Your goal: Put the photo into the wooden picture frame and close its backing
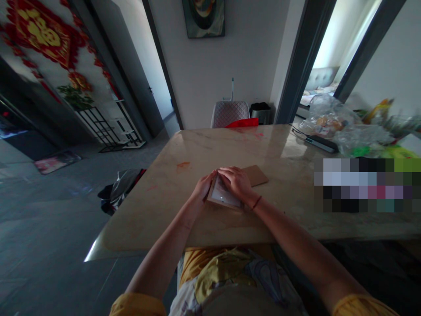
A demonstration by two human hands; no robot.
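Observation:
A small wooden picture frame (pixel 225 204) with a pale, shiny pane lies on the marble-patterned table (pixel 158 219) in front of me. My left hand (pixel 204 184) grips the frame along its left side, fingers pointing at the far corner. Reaching across from the right, my right hand (pixel 236 181) has its fingers bent over the far part of the frame, close to my left fingertips. What lies under the right fingers is hidden. A flat brown board (pixel 256 175) lies just beyond my right hand, partly covered by it.
Plastic bags (pixel 332 118) and a dark elongated device (pixel 321 143) with a cord occupy the table's right side, near a blurred-out patch. At the far edge, a red item (pixel 242 123) lies before a quilted chair (pixel 230 113). A dark bag (pixel 123 186) sits left of the table.

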